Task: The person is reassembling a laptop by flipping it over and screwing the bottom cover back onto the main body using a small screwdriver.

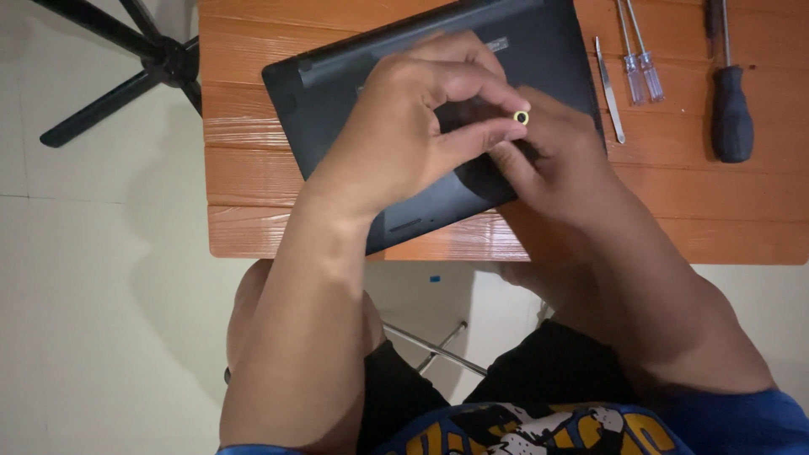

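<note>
I'm pinching a tiny yellow ring (pixel 522 117) between both hands' fingertips (pixel 506 133) above the laptop (pixel 354 93) (light, slippery, probably easily dropped).

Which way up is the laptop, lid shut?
Bottom up and shut: the laptop lies flat on the wooden table, its dark underside with vent slot facing the camera.

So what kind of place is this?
Probably a home repair corner. A black laptop lies bottom-up on an orange wooden table, with screwdrivers beside it. The left hand and right hand work over it above a pale tiled floor.
</note>
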